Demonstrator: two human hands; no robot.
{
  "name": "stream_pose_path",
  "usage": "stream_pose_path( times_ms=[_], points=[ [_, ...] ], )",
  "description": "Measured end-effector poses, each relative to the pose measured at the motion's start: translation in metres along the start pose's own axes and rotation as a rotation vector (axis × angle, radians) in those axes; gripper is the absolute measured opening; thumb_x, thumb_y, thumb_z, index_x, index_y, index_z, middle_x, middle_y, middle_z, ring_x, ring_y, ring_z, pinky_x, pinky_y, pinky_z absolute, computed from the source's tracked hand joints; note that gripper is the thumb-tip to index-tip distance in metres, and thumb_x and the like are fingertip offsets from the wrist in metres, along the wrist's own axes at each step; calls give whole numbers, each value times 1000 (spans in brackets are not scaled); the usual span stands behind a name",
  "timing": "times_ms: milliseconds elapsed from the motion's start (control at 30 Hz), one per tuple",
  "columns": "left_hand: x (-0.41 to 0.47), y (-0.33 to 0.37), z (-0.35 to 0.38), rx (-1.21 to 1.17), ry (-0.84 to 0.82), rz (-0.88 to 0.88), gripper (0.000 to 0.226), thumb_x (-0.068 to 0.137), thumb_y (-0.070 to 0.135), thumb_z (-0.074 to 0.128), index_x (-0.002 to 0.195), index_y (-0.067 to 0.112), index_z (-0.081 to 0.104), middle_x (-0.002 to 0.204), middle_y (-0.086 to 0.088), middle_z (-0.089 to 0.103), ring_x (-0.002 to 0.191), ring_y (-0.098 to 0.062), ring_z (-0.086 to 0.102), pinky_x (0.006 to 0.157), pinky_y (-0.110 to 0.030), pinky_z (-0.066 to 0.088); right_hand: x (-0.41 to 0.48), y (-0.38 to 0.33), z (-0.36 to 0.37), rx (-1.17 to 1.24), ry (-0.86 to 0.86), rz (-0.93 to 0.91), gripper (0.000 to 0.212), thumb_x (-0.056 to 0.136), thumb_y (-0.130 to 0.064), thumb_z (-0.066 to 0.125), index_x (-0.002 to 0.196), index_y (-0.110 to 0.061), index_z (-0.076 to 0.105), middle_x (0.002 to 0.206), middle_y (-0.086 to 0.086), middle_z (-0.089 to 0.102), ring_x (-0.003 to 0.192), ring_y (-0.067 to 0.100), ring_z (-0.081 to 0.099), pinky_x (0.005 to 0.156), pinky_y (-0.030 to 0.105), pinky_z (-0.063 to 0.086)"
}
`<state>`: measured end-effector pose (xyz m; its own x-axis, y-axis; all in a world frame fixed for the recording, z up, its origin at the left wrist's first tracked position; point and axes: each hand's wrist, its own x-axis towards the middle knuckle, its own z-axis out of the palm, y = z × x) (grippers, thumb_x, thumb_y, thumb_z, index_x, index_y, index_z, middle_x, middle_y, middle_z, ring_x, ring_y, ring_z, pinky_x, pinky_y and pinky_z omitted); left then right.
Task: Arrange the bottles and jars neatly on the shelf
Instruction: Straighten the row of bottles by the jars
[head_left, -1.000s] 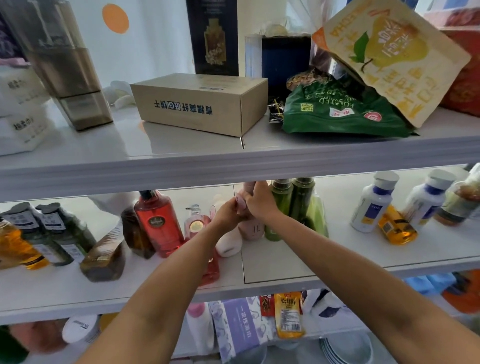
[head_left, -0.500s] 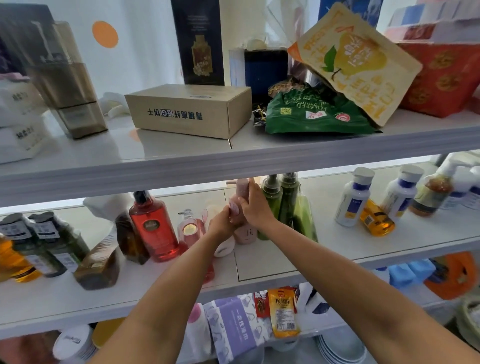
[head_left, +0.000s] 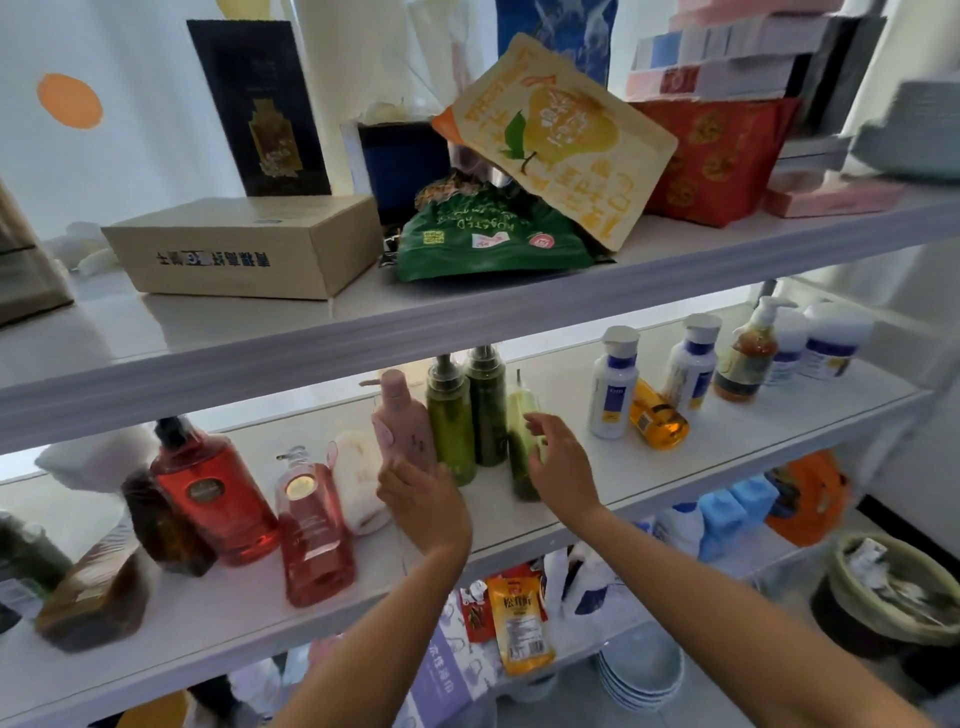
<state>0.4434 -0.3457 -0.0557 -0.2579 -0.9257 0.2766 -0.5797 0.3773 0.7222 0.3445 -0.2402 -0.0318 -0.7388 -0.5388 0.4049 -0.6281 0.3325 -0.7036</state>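
- Middle shelf (head_left: 753, 436) holds upright bottles in a row.
- Left hand (head_left: 423, 501), fingers relaxed, just in front of a pink bottle (head_left: 402, 426).
- Right hand (head_left: 563, 462), fingers spread, beside a pale green bottle (head_left: 519, 410).
- An orange bottle (head_left: 657, 415) lies tipped over.

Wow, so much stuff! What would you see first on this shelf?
Probably the big yellow pear pouch, leaning over a green bag on the upper shelf. Then the red bottle standing left on the middle shelf, and an orange bottle lying on its side between upright white bottles at the right. The left hand and right hand hover by the pink bottle in the centre.
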Motion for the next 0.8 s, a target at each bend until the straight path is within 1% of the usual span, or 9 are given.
stream_pose_path(
  times_ms=[33,100,133,200,300,433,600,700,800],
  points=[
    [-10,9,9,-36,58,100,43,83,12,66,117,-5,47,118,-28,47,112,-40,44,95,-48,40,0,14,-10,-6,26,37,35,89,-2,51,123,-10,52,120,6,58,107,17,57,82,11,40],
    [-27,29,28,-139,79,306,32,81,7,66,108,1,50,110,-20,50,103,-29,46,87,-36,44,4,43,-30,-6,93,131,34,87,-2,53,120,-10,53,119,7,58,107,20,56,83,20,43],
    [-34,40,38,-181,46,369,28,82,6,65,106,3,51,107,-17,50,100,-26,48,84,-33,45,8,58,-41,-11,129,187,33,87,-4,54,119,-9,53,119,8,57,107,22,55,84,26,45],
    [-48,67,61,-216,-66,387,21,86,7,61,104,3,53,105,-14,52,94,-24,52,79,-30,46,16,88,-65,-54,183,277,32,87,-10,57,118,-8,50,120,12,53,108,27,53,85,36,47],
    [-76,113,96,-190,-285,263,18,95,18,51,110,7,53,105,-8,54,91,-18,54,78,-27,46,31,131,-106,-99,182,405,38,89,-24,60,121,-8,48,122,14,48,112,29,50,91,38,45],
    [-103,164,145,-175,-569,73,28,96,26,48,117,8,55,115,-9,58,103,-23,56,86,-31,45,53,172,-145,-15,76,548,49,84,-25,66,125,-6,47,124,16,51,113,30,51,90,37,45],
    [-110,208,171,-297,-645,-161,29,98,23,43,116,3,57,111,-16,61,103,-27,57,88,-34,44,74,185,-158,196,-186,681,48,88,-37,60,122,-5,52,123,12,59,102,25,55,86,33,43],
    [-104,224,177,-325,-653,-248,32,100,22,38,114,2,58,106,-17,59,97,-25,55,83,-33,42,87,188,-152,305,-214,794,60,88,-41,59,132,-4,45,132,15,53,119,31,51,97,37,41],
    [-96,228,181,-268,-570,-338,30,98,26,44,113,3,56,110,-14,61,96,-25,56,85,-34,45,95,194,-149,320,-174,893,62,86,-38,64,132,-3,41,133,16,52,120,33,50,97,37,43]
  ],
)
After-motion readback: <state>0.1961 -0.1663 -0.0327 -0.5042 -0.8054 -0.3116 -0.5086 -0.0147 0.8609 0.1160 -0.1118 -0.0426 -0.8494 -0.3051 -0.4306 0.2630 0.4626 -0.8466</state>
